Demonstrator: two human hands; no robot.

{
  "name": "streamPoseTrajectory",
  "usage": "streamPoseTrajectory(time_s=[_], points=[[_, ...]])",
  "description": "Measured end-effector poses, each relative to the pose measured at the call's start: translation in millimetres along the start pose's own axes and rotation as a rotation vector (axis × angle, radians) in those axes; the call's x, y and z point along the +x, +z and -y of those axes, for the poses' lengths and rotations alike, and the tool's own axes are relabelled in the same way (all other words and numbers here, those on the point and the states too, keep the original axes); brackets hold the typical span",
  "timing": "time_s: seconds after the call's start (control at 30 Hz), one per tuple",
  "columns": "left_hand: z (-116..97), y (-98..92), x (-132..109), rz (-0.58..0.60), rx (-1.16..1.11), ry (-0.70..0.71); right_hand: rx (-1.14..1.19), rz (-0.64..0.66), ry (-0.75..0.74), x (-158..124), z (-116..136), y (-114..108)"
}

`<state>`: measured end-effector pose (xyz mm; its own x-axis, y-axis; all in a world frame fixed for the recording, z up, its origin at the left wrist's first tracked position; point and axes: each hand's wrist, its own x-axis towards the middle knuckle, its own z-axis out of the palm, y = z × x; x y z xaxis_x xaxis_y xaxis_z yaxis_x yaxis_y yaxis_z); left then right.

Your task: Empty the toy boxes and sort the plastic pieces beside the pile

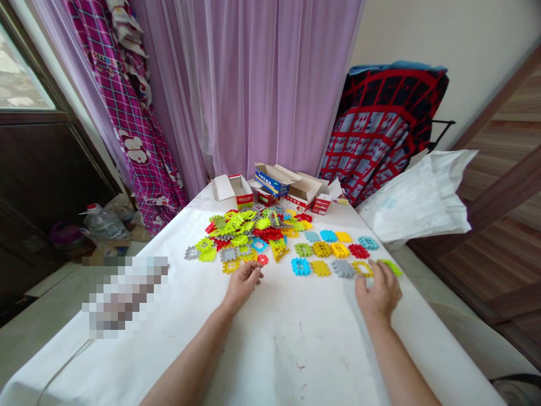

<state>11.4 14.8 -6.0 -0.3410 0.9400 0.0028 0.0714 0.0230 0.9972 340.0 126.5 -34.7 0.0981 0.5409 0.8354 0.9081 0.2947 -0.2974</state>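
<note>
Many plastic interlocking pieces with toothed edges lie in a mixed pile point(240, 228), in yellow-green, red, grey and yellow. At its near edge is my left hand point(245, 282), its fingers curled in toward the thumb; whether anything is between them is hidden. A small red piece point(262, 259) shows just beyond those fingertips. To the right, several pieces lie apart in rough rows, among them a grey piece point(342, 269) and a blue piece point(301, 267). My right hand point(380, 293) has thumb and fingers apart, close to a yellow frame piece point(362, 268) and a green piece point(392, 267).
Opened small cardboard boxes, one blue box point(270, 181) among red ones, stand along the table's back edge. A white bag point(418, 197) hangs over the right side. At the left, a blurred-out patch point(127, 296) covers an object with a cord.
</note>
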Motion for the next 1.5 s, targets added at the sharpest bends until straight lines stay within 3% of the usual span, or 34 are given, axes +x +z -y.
streamPoseTrajectory(time_s=[0.17,0.3,0.53,0.8,0.9,1.0,1.3,1.4,1.5], points=[[4.0,0.1,0.0,0.001,0.083,0.063,0.143,0.129,-0.283,-13.2,78.7,11.1],[9.2,1.0,1.0,0.004,0.200,0.128,0.199,0.147,-0.317,-19.0,115.7,16.8],[9.3,-6.1,11.2,-0.052,0.520,0.191,0.263,0.137,-0.213,-22.0,111.1,24.1],[-37.7,-56.2,69.5,-0.244,0.936,0.209,0.313,0.118,-0.131,-22.8,105.1,27.3],[-51.2,-67.1,87.0,-0.235,1.126,0.303,0.329,0.138,-0.125,-22.3,105.2,27.0],[-54.5,-66.5,96.2,-0.196,1.283,0.372,0.347,0.147,-0.117,-22.5,103.9,28.6],[-64.8,-54.7,105.6,-0.214,1.103,0.346,0.364,0.159,-0.117,-23.2,101.5,31.5],[-71.4,-45.2,97.1,-0.225,0.699,0.231,0.378,0.164,-0.119,-22.9,102.3,31.0],[-66.4,-25.5,78.7,-0.158,0.361,0.074,0.384,0.184,-0.115,-23.2,104.1,30.5]])
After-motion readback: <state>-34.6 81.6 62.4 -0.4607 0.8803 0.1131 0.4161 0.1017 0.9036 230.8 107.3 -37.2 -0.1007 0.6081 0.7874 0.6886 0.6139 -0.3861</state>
